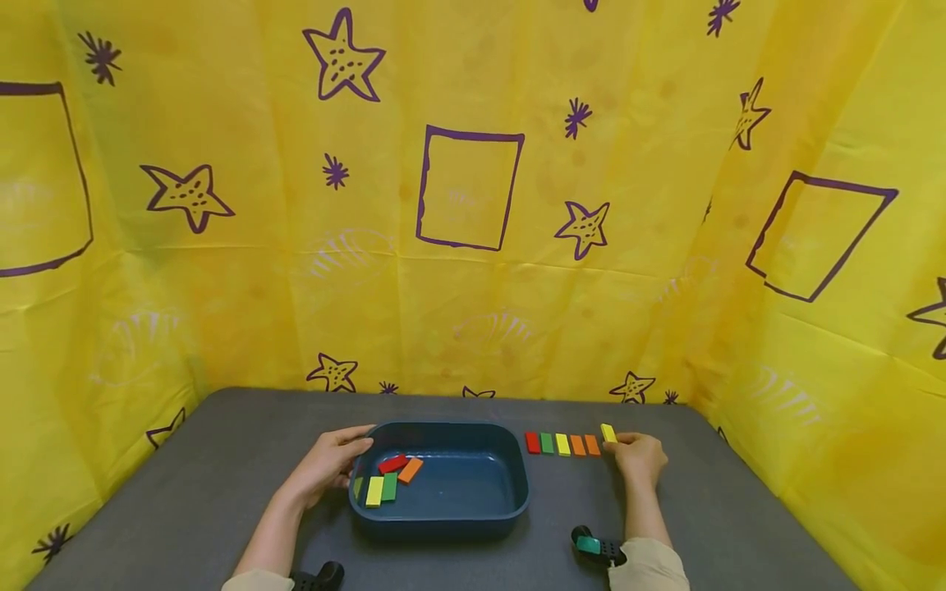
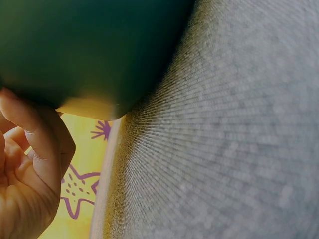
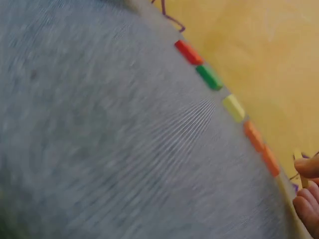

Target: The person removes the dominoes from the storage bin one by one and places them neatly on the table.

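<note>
My left hand point(image 1: 330, 465) grips the left wall of a dark blue plastic bin point(image 1: 439, 529), thumb at the rim and fingers outside; the left wrist view shows its curled fingers against the bin's side. Inside, at the left end, lie a red block point(image 1: 393, 464), an orange block point(image 1: 410, 470), a green block point(image 1: 389, 487) and a yellow block point(image 1: 374, 492). Right of the bin, my right hand point(image 1: 640, 457) pinches another yellow block point(image 1: 608, 432) between thumb and fingers, tilted, at the right end of a row of flat blocks. In the right wrist view this hand point(image 3: 309, 194) is partly cut off.
The row runs from a red block point(image 1: 532, 443) through green point(image 1: 547, 443) and yellow point(image 1: 563, 445) to two orange blocks point(image 1: 578, 446). Everything stands on a grey table point(image 1: 709, 509). A yellow curtain point(image 1: 473, 328) with purple drawings surrounds its back and sides.
</note>
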Demonstrator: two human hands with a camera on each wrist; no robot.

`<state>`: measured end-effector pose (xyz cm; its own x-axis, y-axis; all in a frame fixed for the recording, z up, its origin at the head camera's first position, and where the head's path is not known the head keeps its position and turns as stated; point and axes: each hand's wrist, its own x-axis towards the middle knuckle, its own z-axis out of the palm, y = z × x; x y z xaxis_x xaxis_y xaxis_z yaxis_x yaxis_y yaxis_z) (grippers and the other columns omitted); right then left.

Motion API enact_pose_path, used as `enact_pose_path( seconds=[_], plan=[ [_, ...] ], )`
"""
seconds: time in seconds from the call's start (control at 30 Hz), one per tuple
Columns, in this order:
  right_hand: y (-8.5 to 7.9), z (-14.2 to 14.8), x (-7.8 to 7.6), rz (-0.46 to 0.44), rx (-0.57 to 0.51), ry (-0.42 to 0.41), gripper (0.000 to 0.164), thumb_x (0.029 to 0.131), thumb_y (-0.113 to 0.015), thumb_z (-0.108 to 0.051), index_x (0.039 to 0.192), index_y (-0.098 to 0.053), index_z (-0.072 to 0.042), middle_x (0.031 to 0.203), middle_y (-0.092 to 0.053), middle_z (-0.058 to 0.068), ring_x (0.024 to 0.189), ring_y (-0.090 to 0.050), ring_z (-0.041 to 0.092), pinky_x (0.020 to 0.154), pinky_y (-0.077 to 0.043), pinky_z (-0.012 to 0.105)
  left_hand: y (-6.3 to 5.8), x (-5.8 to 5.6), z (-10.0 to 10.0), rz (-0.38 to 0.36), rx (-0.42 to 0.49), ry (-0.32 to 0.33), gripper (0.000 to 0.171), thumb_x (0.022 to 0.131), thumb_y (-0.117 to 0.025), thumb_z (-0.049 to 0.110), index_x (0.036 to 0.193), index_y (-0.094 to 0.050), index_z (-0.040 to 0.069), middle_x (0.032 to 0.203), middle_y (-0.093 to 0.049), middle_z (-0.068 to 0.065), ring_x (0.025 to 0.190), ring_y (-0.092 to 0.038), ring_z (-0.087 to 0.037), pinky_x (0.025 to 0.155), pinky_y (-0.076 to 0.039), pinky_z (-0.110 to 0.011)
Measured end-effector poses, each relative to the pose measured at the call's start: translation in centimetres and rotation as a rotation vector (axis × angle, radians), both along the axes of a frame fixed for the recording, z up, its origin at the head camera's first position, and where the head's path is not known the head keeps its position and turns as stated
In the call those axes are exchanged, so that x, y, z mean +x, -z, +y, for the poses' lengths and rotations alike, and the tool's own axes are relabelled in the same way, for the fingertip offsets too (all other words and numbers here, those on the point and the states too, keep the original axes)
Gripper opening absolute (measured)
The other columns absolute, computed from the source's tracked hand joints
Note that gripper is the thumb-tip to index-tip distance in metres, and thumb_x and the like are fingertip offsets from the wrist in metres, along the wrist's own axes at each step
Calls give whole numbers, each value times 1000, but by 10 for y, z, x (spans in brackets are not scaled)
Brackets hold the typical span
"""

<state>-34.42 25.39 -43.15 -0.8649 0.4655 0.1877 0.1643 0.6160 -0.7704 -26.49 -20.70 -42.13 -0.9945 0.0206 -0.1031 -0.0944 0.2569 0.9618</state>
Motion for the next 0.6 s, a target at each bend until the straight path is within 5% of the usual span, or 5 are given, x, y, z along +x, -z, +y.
enact_pose_path(
  seconds=[0.6],
  plan=[
    [13, 0, 0, -11, 37, 32, 29, 78, -76, -13, 99, -74, 6, 112, -67, 30, 107, -55, 52, 94, -43, 56, -1, 0, 1, 8, -24, -2, 52, 102, -52, 25, 147, -43, 0, 111, -65, -16, 70, -60, -17, 55, -51, -24]
  ],
)
